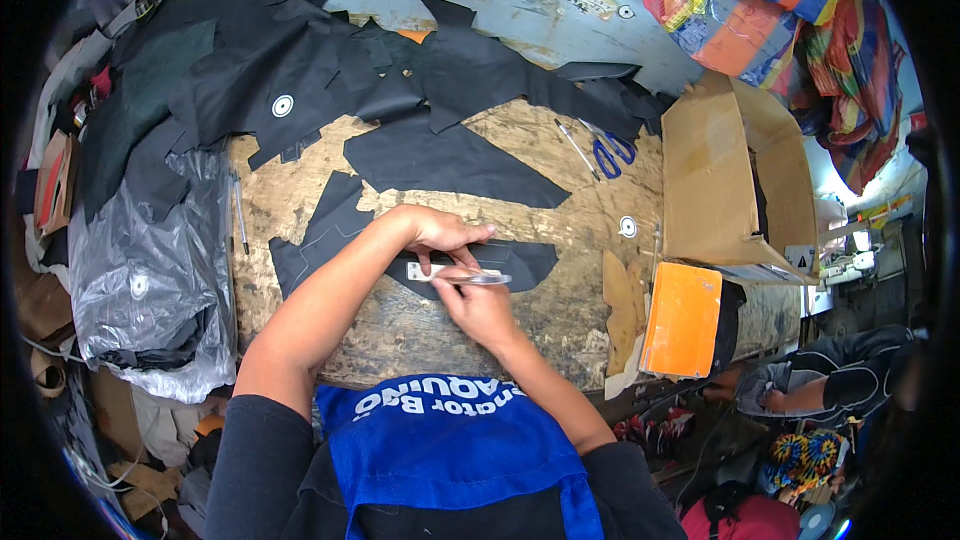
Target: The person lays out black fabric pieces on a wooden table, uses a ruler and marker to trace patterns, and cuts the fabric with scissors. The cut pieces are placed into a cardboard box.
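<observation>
Across the wooden table's middle lies a black sheet piece [535,262], leather-like, with thin pale lines on it. A short light-coloured ruler [419,271] rests on this piece. My left hand [440,230] presses down on the ruler and the black piece, thumb and fingers apart. Close below it, my right hand [482,312] is closed around a shiny silver pen [482,278] held against the ruler's edge; its tip is hard to make out. Another black piece [325,230] with pale drawn lines lies partly under my left forearm.
Several black sheets [270,60] cover the table's far side. Blue-handled scissors [612,155] and a slim pen [577,148] lie beyond my hands. At right stand a cardboard box [705,175] and an orange box [683,320]. A clear plastic bag [150,270] sits left; another person's arm [800,395] shows right.
</observation>
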Demonstrator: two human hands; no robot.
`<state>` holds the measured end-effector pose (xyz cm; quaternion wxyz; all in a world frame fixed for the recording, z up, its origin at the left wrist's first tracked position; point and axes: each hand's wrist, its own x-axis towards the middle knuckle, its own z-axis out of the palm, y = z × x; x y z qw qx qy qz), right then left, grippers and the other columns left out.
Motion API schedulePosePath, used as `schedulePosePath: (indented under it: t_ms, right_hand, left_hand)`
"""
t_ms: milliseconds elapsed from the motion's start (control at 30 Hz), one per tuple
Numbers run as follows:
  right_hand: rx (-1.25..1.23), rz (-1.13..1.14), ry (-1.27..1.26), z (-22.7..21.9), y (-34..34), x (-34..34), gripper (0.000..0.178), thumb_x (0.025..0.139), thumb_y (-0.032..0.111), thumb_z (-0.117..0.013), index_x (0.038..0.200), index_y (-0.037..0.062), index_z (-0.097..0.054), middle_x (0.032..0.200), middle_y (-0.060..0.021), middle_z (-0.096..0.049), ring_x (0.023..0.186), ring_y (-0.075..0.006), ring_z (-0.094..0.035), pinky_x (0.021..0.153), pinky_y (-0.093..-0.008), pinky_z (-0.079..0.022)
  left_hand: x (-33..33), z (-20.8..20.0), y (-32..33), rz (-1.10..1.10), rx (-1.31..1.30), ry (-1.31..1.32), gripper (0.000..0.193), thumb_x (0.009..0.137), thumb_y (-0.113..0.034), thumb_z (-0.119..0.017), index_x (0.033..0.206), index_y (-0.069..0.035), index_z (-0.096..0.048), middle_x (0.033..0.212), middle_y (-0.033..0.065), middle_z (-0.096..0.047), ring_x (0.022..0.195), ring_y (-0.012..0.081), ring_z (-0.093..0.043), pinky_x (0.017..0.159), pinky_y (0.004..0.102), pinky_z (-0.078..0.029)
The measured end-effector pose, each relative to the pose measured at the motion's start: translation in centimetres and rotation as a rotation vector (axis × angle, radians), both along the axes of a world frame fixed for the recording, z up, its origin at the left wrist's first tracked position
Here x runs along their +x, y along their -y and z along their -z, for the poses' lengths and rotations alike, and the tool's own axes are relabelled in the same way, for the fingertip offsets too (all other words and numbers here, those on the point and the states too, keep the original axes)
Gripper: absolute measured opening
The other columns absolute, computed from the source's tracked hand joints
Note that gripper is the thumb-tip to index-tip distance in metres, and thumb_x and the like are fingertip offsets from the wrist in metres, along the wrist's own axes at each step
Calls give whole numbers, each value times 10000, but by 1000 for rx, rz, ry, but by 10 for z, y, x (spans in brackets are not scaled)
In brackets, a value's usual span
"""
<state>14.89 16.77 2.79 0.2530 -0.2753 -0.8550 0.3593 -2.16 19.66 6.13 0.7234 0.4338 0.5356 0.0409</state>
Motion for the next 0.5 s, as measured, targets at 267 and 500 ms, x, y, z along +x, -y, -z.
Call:
schedulePosePath:
  t_ms: [267, 500]
  right_hand:
    - [202, 416, -61, -17, -24, 57, 136, 855, 101, -620, 828, -33, -616, 674, -114, -631, 613, -166, -635, 555, -291, -483]
    - [-470, 439, -531, 2, -30, 48, 139, 895, 80, -591, 923, -56, -582, 816, -105, -641, 700, -132, -643, 628, -230, -523]
  left_hand:
    - [5, -10, 5, 45, 88, -63, 763, 930, -625, -193, 1442, -61, -235, 1301, 62, -541, 1202, 219, -484, 819, 386, -487]
    - [68, -1, 92, 212, 769, -597, 710, 930, -509, -372, 1406, 8, -270, 1429, 204, -336, 1323, 328, -327, 1044, 531, -297]
